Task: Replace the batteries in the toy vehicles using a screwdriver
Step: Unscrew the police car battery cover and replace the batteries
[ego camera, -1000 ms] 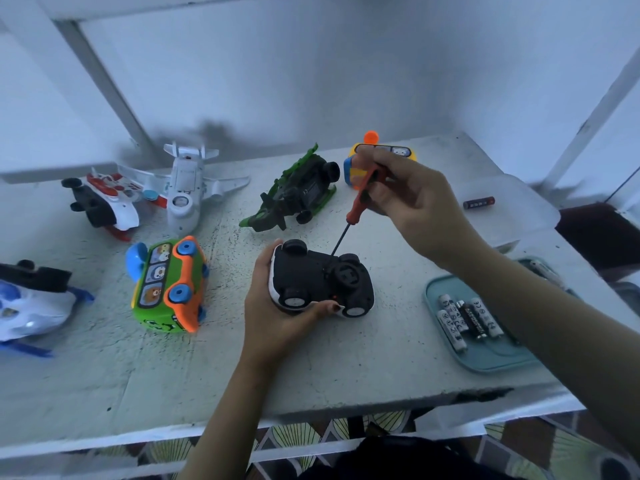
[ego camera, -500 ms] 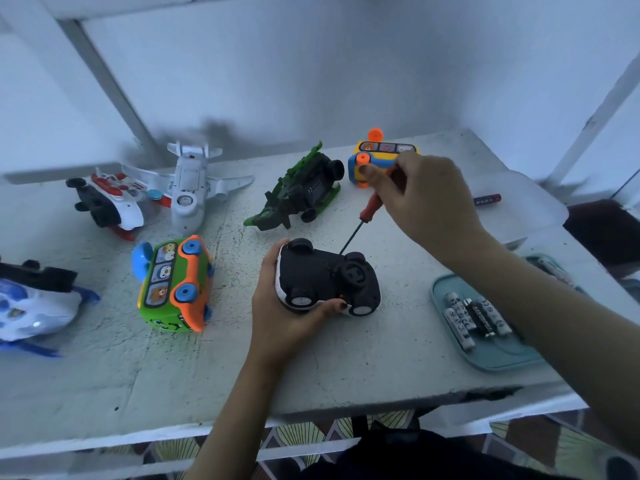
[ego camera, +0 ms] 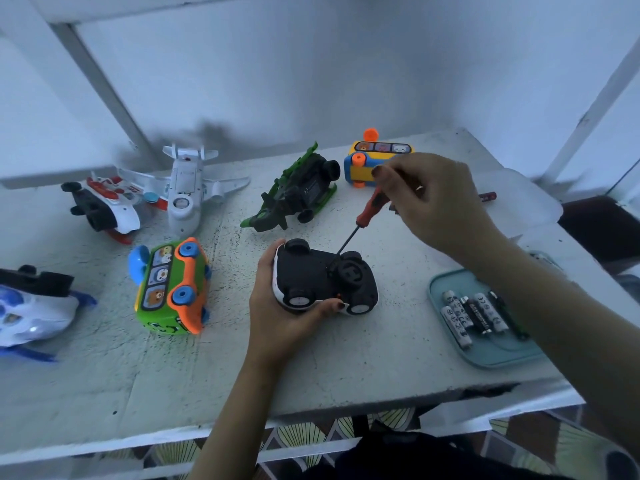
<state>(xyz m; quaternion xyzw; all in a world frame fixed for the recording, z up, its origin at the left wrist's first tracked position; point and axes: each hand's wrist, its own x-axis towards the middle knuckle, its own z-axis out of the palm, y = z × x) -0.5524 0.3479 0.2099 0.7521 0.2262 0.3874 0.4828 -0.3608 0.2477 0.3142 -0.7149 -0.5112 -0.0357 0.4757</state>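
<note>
Scuffed white tabletop point(ego camera: 346, 358) against a pale wall point(ego camera: 346, 81). Fingers of left hand point(ego camera: 277, 317) wrap the upturned black toy car point(ego camera: 322, 278) on the tabletop. Fingers of right hand point(ego camera: 436, 202) pinch the red screwdriver point(ego camera: 370, 209), its tip on the car's underside. Batteries point(ego camera: 474, 315) lie in teal tray point(ego camera: 491, 355) right of both; green bus toy point(ego camera: 173, 285) sits to the left.

left hand point(ego camera: 277, 317) cups the toy car point(ego camera: 318, 275) from its left end, thumb along its near side — right hand point(ego camera: 433, 202) raised beyond the car's far-right corner, fingers pinching the screwdriver point(ego camera: 372, 206).
</note>
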